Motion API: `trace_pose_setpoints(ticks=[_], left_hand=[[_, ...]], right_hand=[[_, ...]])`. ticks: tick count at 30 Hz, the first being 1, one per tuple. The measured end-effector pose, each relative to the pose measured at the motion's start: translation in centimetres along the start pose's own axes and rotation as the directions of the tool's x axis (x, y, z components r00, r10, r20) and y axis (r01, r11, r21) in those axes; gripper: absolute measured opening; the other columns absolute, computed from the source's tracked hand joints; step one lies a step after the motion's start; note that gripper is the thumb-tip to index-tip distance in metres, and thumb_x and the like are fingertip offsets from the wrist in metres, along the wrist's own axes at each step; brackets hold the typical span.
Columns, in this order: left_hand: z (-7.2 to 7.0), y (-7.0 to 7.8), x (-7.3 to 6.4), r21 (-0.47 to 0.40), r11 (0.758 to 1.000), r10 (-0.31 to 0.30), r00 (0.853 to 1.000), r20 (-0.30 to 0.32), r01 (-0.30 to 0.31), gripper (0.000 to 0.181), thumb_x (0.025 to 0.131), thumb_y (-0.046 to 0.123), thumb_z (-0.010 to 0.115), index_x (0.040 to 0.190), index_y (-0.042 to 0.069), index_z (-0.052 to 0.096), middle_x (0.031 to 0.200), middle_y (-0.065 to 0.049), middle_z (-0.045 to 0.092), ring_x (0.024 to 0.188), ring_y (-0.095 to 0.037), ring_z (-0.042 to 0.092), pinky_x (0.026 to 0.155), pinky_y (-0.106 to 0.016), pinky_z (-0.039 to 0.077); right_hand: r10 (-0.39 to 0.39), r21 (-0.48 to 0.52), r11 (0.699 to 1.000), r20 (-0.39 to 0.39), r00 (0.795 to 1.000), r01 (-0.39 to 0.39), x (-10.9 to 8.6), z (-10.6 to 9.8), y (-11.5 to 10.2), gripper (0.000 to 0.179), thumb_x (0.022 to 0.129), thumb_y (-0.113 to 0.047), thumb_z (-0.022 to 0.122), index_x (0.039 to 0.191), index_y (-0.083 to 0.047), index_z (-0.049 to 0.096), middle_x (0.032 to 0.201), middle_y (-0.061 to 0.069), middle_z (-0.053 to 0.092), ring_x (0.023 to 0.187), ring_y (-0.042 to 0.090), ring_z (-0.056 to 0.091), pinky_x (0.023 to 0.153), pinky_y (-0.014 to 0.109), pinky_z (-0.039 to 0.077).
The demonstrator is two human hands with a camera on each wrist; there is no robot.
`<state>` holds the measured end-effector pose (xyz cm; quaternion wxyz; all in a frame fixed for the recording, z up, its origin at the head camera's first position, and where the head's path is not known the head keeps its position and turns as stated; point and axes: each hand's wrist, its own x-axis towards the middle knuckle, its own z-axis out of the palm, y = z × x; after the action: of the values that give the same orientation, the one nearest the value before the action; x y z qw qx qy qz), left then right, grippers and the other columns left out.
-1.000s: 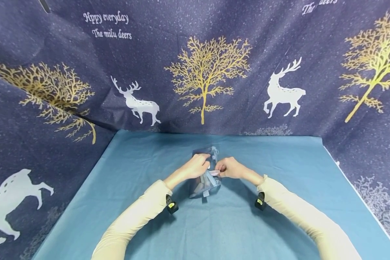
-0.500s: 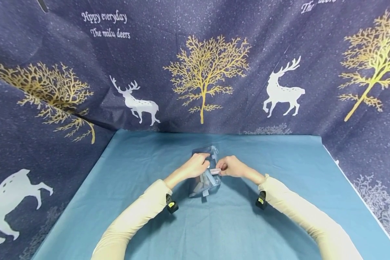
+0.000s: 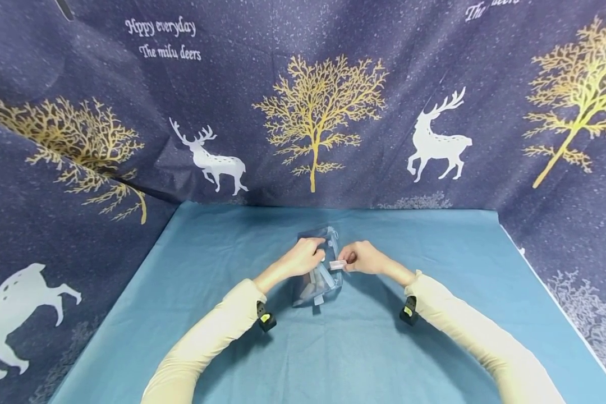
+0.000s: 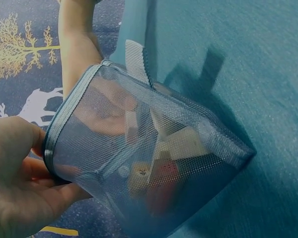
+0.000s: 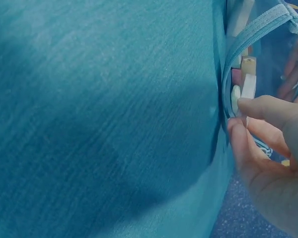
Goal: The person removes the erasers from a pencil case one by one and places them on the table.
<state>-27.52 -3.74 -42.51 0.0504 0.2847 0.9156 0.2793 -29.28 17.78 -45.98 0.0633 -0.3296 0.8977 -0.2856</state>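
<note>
Near the middle of the far edge of the blue-covered table [image 3: 288, 365], a mesh pouch [image 3: 313, 289] with a zipped rim is held at its mouth by the left hand [image 3: 307, 256], its thumb and fingers clamped on the rim. A small white piece [image 3: 338, 264] is pinched at the mouth between the thumb and fingers of the right hand [image 3: 363, 257]. Through the mesh, a yellow piece [image 4: 138, 174] and a red piece [image 4: 165, 179] are seen. Beyond the far edge, a dark cloth [image 3: 333, 33] is printed with deer and trees.

R fingers [image 5: 269, 110] moved white pc [image 3: 338, 265] twd pouch [image 4: 79, 92] edge.
</note>
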Motion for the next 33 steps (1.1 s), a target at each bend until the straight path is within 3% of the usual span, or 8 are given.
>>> trace_pose_setpoints(ticks=[11,20,33], left_hand=[[0.1,0.0,-0.1,-0.014,1.0,-0.012,1.0,0.012,0.012,0.044,0.091,0.013,0.04,0.132,-0.004,0.045,0.064,0.0,0.047,0.037,-0.006,0.03,0.05,-0.022,0.036],[0.2,-0.1,0.1,-0.034,0.999,-0.011,1.0,0.012,0.012,0.044,0.091,0.012,0.04,0.131,-0.004,0.045,0.046,0.006,0.037,0.035,-0.006,0.027,0.045,-0.022,0.033],[0.3,-0.2,-0.1,-0.094,0.995,-0.023,0.999,0.026,0.025,0.045,0.092,0.013,0.038,0.134,-0.001,0.042,0.044,0.007,0.034,0.035,-0.007,0.024,0.044,-0.022,0.03]], right_hand=[[0.024,0.014,1.0,-0.002,1.0,-0.024,-0.2,-0.1,0.4,0.015,0.072,-0.009,0.072,0.086,-0.015,0.069,0.074,-0.004,0.067,0.066,0.003,0.06,0.062,0.018,0.049],[0.057,0.032,0.998,0.005,0.998,-0.058,-0.3,-0.3,0.6,0.016,0.072,-0.006,0.071,0.086,-0.014,0.068,0.076,-0.002,0.067,0.066,0.004,0.06,0.061,0.018,0.05],[0.086,0.014,0.996,0.017,0.996,-0.086,-0.9,-0.9,1.1,0.015,0.074,-0.007,0.069,0.088,-0.014,0.066,0.079,-0.001,0.067,0.068,0.006,0.06,0.062,0.02,0.05]])
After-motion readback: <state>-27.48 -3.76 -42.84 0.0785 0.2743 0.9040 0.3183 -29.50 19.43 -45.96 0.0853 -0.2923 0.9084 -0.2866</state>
